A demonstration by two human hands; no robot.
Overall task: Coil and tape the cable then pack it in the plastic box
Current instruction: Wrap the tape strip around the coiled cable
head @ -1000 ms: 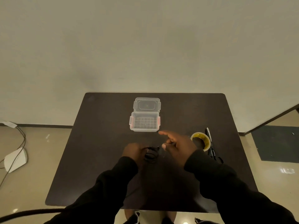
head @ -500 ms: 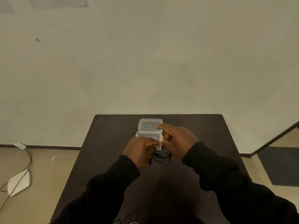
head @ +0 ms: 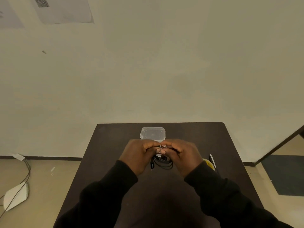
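Dark table (head: pixel 115 162), rectangular, against the wall. On it at the far middle: clear box (head: pixel 153 134), its near part hidden behind the hands. Near the right edge: yellow tape roll (head: pixel 209 164), mostly hidden by the right sleeve, with a pen (head: pixel 212 160) just beside it on the right. Whether pen and roll touch, cannot tell.

On the table (head: pixel 115 162), the plastic box (head: pixel 153 133) lies behind both hands (head: pixel 162 153), the tape roll (head: pixel 209 163) to their right.
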